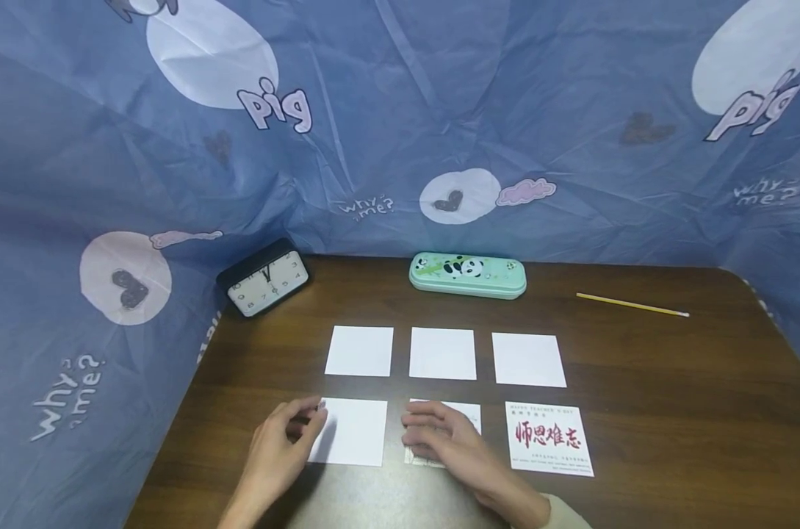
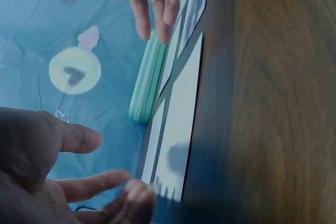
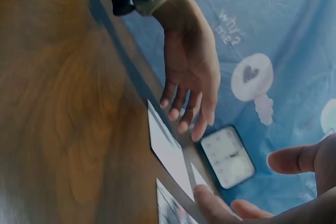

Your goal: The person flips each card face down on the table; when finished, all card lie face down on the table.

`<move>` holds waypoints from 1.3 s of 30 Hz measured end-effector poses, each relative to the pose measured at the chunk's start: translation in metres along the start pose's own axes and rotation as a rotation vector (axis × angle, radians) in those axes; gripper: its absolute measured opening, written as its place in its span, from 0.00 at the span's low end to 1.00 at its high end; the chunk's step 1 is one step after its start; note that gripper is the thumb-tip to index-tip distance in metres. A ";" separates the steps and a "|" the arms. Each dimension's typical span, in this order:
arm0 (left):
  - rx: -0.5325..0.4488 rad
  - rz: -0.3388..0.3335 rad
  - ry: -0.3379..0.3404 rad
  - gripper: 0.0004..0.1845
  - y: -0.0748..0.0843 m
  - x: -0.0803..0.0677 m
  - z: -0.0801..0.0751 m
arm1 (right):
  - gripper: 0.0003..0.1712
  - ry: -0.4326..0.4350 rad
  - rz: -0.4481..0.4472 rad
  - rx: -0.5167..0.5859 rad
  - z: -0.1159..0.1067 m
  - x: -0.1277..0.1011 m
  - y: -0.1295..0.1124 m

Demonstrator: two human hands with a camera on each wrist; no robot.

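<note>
- Head view is showing a dark wooden table point(image 1: 671, 411) with six cards lying in two rows of three.
- Left hand point(image 1: 277, 448) is resting at the left edge of the near-left blank card point(image 1: 353, 432); its fingertips point(image 2: 137, 190) are touching that edge, the fingers loosely bent and holding nothing.
- Right hand point(image 1: 449, 441) is lying palm down on the near-middle card point(image 1: 466, 413), fingers nearly straight and spread a little, covering most of it; whether the thumb is catching an edge cannot be told.
- Near-right printed card point(image 1: 549, 438) is lying face up with red characters, just beside the right hand and apart from it.
- Three blank cards are sitting in the far row: far-left card point(image 1: 360, 350), far-middle card point(image 1: 442, 353), far-right card point(image 1: 528, 359), none touching another.
- Mint-green pencil case point(image 1: 467, 275) with a panda print is lying behind the far row, near the table's back edge.
- Black alarm clock point(image 1: 264, 279) is standing tilted at the back left corner.
- Yellow pencil point(image 1: 632, 304) is lying at the back right, well apart from the cards.
- Blue printed cloth point(image 1: 400, 110) is hanging round the table on three sides.
</note>
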State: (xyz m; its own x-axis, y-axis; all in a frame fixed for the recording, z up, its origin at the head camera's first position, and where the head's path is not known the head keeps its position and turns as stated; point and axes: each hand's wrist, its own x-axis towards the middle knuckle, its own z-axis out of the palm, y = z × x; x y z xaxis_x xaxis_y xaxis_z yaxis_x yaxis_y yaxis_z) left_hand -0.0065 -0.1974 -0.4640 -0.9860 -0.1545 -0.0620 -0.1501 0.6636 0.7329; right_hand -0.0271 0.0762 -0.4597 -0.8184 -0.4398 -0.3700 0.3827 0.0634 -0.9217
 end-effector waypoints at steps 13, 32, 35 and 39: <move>-0.302 0.094 -0.098 0.13 0.036 -0.009 0.037 | 0.30 0.230 -0.022 -0.130 -0.041 -0.030 -0.001; -0.333 0.134 -0.280 0.26 0.055 -0.021 0.067 | 0.30 0.411 0.023 -0.237 -0.061 -0.063 0.014; -0.343 0.127 -0.282 0.25 0.057 -0.023 0.070 | 0.30 0.411 0.034 -0.207 -0.060 -0.065 0.016; -0.373 0.120 -0.293 0.26 0.058 -0.026 0.073 | 0.31 0.414 0.044 -0.196 -0.058 -0.065 0.019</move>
State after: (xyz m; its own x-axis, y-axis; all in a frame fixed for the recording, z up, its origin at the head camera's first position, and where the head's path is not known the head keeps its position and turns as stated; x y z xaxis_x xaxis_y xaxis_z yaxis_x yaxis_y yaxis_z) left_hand 0.0057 -0.1013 -0.4696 -0.9816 0.1551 -0.1112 -0.0510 0.3480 0.9361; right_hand 0.0088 0.1581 -0.4602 -0.9208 -0.0408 -0.3878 0.3650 0.2597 -0.8940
